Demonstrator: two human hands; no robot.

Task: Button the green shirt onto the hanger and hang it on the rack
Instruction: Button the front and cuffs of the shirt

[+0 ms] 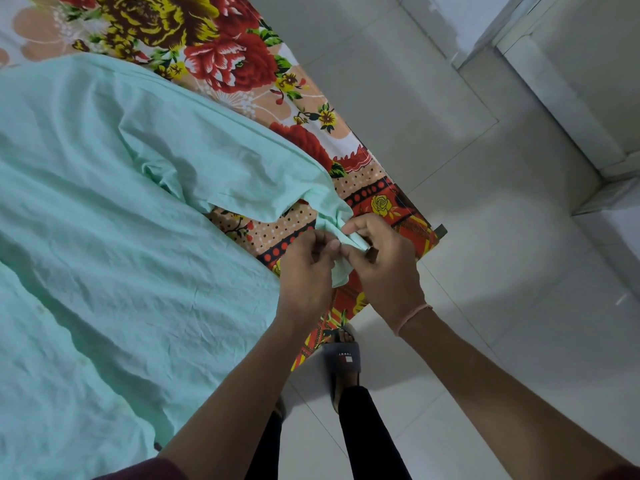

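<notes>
Your shirt point(104, 237) is a pale mint green, pretty wrinkled, spread flat across most of the bed with one sleeve point(242, 171) flopped out toward the bed's edge. You've got the cuff point(343, 237) at the end of it bunched up and lifted a bit.

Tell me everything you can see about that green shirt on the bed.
The green shirt is pale mint, a thin, creased woven-looking cloth. It lies spread flat over the flowered bedsheet, covering most of it. One sleeve stretches toward the bed's edge, where the left hand and right hand pinch its cuff together. No hanger shows.
</notes>
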